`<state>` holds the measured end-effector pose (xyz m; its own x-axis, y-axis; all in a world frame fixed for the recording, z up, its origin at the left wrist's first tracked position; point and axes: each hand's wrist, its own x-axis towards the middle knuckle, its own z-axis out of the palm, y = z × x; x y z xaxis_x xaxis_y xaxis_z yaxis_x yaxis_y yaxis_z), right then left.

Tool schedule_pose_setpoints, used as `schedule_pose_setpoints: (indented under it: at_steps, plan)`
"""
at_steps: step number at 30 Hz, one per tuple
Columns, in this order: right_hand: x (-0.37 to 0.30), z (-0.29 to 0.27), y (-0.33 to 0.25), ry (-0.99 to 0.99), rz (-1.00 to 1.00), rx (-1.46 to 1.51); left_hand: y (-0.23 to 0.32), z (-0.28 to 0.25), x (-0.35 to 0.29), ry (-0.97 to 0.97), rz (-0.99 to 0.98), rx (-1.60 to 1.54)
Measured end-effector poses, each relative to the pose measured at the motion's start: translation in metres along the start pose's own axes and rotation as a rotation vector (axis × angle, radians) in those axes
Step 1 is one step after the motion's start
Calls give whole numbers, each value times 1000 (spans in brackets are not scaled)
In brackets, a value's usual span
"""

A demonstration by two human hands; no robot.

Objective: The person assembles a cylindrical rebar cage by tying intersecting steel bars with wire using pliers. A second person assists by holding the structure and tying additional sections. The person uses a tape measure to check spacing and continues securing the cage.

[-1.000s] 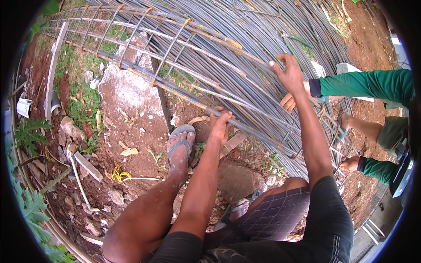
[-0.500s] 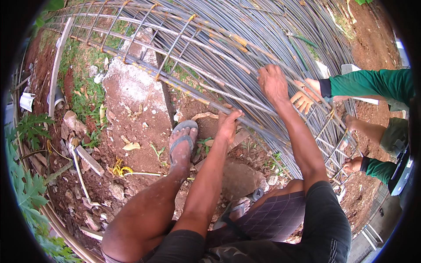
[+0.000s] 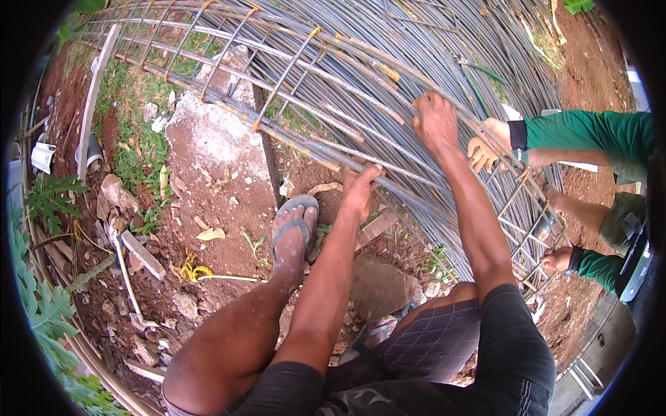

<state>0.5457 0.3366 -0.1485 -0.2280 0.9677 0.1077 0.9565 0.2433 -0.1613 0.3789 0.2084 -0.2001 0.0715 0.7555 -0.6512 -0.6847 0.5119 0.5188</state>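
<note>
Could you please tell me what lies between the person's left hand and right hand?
In the head view, long steel bars run between the left hand and the right hand.

Uneven reddish-brown earth (image 3: 590,62) carries a broad pile of long grey steel rods (image 3: 479,48), a flat, white-dusted concrete slab (image 3: 208,135), a knotted yellow cord (image 3: 189,267) and scattered pale broken stones (image 3: 186,303).

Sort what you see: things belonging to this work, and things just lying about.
In the work:
long cage of grey, rust-marked steel bars
bare left hand gripping it, right hand at its bars

Apparently lying about:
tangled yellow cord
short grey wooden board
curled pale-yellow leaf
</note>
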Motion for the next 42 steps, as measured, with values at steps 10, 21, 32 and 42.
schedule_pose_setpoints:
  at_steps: [10,21,32,42]
  plan:
    - [6,-5,5,-103,15,167,-5,-13,1,48,5,26]
    - [16,7,-16,34,-52,176,-6,-3,-1,304,89,-157]
    - [22,19,-20,-174,-17,279,1,3,-15,351,9,-154]
    - [24,19,1,-13,-145,212,-12,-2,-1,273,-63,-39]
